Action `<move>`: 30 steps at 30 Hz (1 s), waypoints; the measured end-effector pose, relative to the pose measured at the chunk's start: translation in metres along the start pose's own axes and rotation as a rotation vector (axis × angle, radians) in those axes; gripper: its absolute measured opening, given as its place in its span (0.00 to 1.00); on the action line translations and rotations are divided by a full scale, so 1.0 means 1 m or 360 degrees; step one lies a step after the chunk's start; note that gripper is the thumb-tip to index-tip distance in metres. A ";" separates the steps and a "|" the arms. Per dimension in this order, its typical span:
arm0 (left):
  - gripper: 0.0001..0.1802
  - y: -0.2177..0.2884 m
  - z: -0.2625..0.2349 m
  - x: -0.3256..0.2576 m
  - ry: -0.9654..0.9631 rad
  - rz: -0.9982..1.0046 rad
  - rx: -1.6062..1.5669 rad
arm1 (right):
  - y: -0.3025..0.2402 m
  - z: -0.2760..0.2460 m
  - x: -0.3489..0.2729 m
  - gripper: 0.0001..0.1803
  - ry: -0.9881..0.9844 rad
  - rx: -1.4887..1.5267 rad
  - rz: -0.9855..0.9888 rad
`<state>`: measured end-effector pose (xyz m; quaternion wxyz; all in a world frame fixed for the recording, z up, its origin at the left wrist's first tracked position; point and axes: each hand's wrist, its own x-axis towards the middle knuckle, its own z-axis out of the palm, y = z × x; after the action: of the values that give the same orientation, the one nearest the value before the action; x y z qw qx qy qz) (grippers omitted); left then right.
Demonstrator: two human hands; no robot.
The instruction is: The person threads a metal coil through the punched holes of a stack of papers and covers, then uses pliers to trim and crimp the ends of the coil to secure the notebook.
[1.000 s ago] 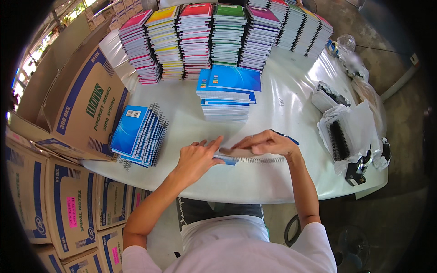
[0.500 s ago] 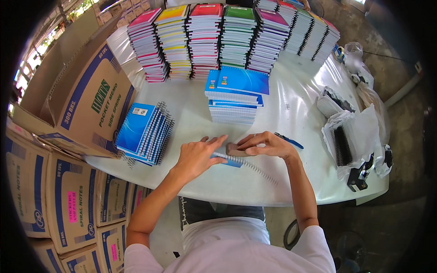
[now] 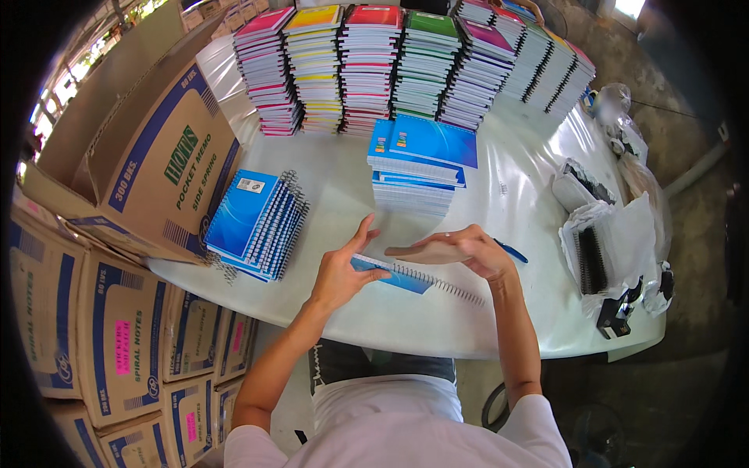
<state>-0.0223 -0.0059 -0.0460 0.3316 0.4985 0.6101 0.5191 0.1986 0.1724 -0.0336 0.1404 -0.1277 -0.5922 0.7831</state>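
Both hands work near the front edge of the white table (image 3: pixel 499 195). The left hand (image 3: pixel 343 269) is spread open, thumb on the blue cover of a spiral notebook (image 3: pixel 406 277), fingers raised and loose, gripping nothing. The right hand (image 3: pixel 476 249) is curled and pinches a brown backing card (image 3: pixel 425 253), held flat just above the notebook.

The notebook lies between the two hands, its long axis running from left to right and slanting toward the front edge, with the wire coil along its near side. The left hand touches it; the right is only above it, though the card hides part of the cover there.

Going down in size: stacked cardboard boxes (image 3: pixel 148 179) crowd the left edge, a row of tall coloured notebook piles (image 3: pixel 367 66) lines the far edge, a shorter blue pile (image 3: pixel 417 168) stands mid-table, and a fanned blue pile (image 3: pixel 257 222) sits by the left edge. Plastic bags of black binding parts (image 3: pixel 601 242) lie at the right edge, hard to make out. A blue pen (image 3: pixel 511 251) pokes out beside the right hand.
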 end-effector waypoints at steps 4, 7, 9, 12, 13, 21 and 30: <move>0.58 -0.004 0.004 -0.007 0.0051 -0.0042 -0.0149 | -0.025 0.028 0.009 0.31 -0.0064 -0.0526 0.0114; 0.58 -0.012 0.004 -0.005 0.0050 -0.0016 -0.0178 | -0.010 0.017 0.005 0.31 -0.0103 0.0206 0.0019; 0.58 -0.018 0.005 -0.007 0.0062 -0.0007 -0.0196 | -0.020 0.026 0.012 0.31 -0.0061 -0.0524 0.0178; 0.57 -0.019 0.004 -0.005 0.0029 0.0019 -0.0248 | -0.009 0.018 0.007 0.31 0.0013 -0.0248 0.0112; 0.57 -0.020 0.003 -0.006 0.0033 -0.0010 -0.0265 | -0.013 0.022 0.010 0.31 0.0019 0.0072 0.0050; 0.57 -0.029 0.004 -0.007 0.0047 -0.0006 -0.0409 | -0.010 0.032 0.024 0.24 -0.0046 -0.0458 0.0056; 0.57 -0.019 -0.007 -0.006 -0.0083 -0.0140 -0.0372 | -0.015 0.052 0.027 0.23 0.0075 -0.0906 0.0154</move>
<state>-0.0317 -0.0134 -0.0631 0.4255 0.4425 0.5579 0.5584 0.1556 0.1403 -0.0059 0.0752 -0.2082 -0.7779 0.5881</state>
